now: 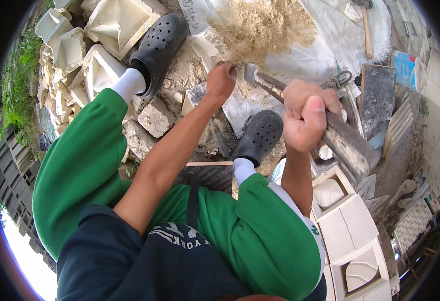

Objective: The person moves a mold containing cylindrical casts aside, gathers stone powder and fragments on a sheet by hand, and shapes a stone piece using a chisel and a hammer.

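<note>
My right hand (307,113) is wrapped round the thick, worn wooden handle of a hammer (348,143), raised at the right. Its metal head (250,75) points left, close to my left hand (222,82). That left hand is closed low over the rubble, fingers curled in; whatever they hold, if anything, is hidden. Just beyond it lies a pale stone block (210,47). A heap of tan sand or crushed stone (267,30) sits on a white sack (325,52) ahead.
Broken cream blocks (112,25) pile up at far left. My dark clogs (162,50) stand on rubble either side of my left hand. Hollow cream blocks (350,220) are stacked at right. A dark board (377,90), a blue container (405,70) and another wooden-handled tool (367,32) lie beyond.
</note>
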A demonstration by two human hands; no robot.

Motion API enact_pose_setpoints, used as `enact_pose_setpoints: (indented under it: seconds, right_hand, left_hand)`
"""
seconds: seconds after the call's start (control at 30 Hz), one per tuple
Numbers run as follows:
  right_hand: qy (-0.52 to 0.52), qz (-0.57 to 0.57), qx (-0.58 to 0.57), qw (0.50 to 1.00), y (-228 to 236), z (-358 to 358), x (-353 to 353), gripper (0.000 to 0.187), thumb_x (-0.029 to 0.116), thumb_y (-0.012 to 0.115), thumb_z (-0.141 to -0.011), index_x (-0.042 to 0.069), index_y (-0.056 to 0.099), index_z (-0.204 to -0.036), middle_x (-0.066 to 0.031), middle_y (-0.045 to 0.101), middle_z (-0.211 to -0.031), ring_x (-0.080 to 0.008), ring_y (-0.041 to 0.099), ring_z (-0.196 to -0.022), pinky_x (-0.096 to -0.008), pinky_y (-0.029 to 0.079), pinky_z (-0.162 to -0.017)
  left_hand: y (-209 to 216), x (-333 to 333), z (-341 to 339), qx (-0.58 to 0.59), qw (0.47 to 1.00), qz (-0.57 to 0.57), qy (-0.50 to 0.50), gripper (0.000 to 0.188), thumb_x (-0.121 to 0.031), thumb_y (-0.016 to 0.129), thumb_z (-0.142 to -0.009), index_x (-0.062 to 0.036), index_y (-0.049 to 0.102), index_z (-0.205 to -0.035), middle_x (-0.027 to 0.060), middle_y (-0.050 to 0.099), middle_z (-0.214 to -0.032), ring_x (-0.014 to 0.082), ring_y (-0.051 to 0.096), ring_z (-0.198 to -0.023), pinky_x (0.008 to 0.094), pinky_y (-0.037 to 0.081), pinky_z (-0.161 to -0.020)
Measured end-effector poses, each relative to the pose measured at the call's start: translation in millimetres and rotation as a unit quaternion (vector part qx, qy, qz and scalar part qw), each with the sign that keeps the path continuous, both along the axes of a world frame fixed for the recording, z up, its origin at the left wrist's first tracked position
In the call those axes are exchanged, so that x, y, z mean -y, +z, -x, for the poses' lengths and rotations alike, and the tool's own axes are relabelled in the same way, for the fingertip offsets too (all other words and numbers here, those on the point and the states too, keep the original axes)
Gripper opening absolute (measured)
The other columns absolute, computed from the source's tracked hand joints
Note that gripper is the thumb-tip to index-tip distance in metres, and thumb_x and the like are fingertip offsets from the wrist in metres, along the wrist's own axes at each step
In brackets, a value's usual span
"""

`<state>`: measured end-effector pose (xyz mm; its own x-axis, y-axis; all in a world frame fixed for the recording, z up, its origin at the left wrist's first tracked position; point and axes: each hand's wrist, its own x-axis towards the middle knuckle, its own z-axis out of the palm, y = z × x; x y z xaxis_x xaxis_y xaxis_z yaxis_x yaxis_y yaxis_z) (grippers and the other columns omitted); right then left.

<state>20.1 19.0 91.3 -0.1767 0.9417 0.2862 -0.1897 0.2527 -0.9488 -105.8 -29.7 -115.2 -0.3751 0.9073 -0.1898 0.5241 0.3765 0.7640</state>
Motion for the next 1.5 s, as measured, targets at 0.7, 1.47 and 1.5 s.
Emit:
enact_pose_setpoints:
  seconds: [0.7,1.47,1.5]
  right_hand:
    - [0.038,-0.019,0.029,0.999,-17.0,1.4,-3.3,0.015,0.011,0.044,-0.089,0.006,0.039,-0.075,-0.0016,0.036,-0.054,-0.0103,0.028,-0.047,-0.0303,0.029,-0.047]
    - [0.084,-0.067,-0.045,0.993,7.8,3.3,9.4,0.018,0.012,0.046,-0.091,0.005,0.04,-0.076,-0.0038,0.04,-0.056,-0.0126,0.033,-0.047,-0.0318,0.03,-0.046]
    - [0.082,-0.058,0.0,0.995,-8.0,2.6,7.5,0.018,0.012,0.045,-0.091,0.005,0.039,-0.076,-0.0035,0.04,-0.055,-0.0127,0.033,-0.047,-0.0319,0.03,-0.046]
  left_hand:
    - [2.8,6.8,-0.2,0.013,0.999,0.025,0.046,0.024,-0.011,0.066,-0.083,-0.0036,0.07,-0.105,0.0167,0.07,-0.097,0.0296,0.069,-0.081,0.0358,0.053,-0.077]
    - [-2.5,-0.8,5.6,0.007,0.999,0.016,0.029,0.021,-0.008,0.058,-0.086,-0.0046,0.071,-0.103,0.021,0.067,-0.1,0.0371,0.064,-0.09,0.0412,0.05,-0.082]
    - [1.0,-2.4,3.7,0.011,0.999,0.03,0.041,0.021,-0.008,0.058,-0.086,-0.005,0.071,-0.103,0.0211,0.067,-0.099,0.0371,0.064,-0.09,0.0415,0.05,-0.082]
